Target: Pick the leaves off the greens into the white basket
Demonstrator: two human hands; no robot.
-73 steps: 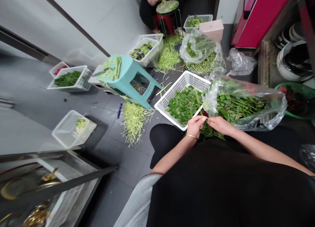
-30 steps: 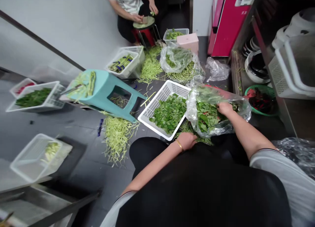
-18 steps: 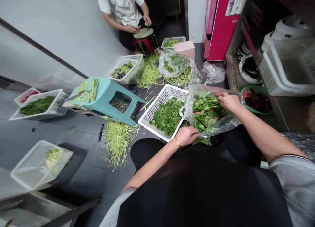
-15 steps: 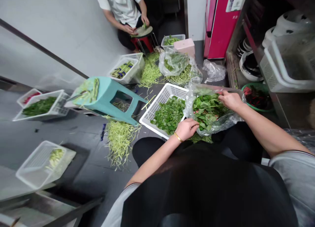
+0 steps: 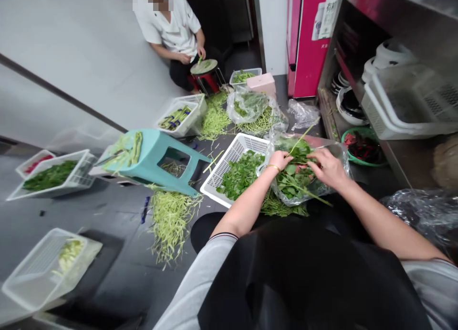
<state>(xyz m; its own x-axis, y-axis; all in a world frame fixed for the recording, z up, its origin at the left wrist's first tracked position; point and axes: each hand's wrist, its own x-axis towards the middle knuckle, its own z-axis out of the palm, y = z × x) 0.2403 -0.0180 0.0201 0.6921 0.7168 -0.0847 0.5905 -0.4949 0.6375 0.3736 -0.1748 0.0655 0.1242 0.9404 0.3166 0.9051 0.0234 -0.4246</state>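
Observation:
My left hand (image 5: 280,161), with a gold bracelet at the wrist, is closed on a leafy green stem (image 5: 302,138) that sticks up to the right. Just across from it, my right hand (image 5: 329,167) pinches at the leaves with thumb and fingers. Both are over a clear plastic bag (image 5: 336,151) holding more leafy greens (image 5: 291,184). One long stem slants out of the bag toward my lap. Left of the bag stands a white perforated basket (image 5: 214,179) with picked green leaves (image 5: 239,175) in it.
A teal stool (image 5: 146,151) with peelings on top stands at left, a heap of peelings (image 5: 173,220) beside it. Several vegetable baskets line the wall. A co-worker (image 5: 175,34) sits at the back by a round stool (image 5: 203,67). A steel shelf (image 5: 393,163) borders the right.
My left hand has moved right and up over the bag, and a stem now shows in it. My right hand has come closer to it. The view has tilted up slightly.

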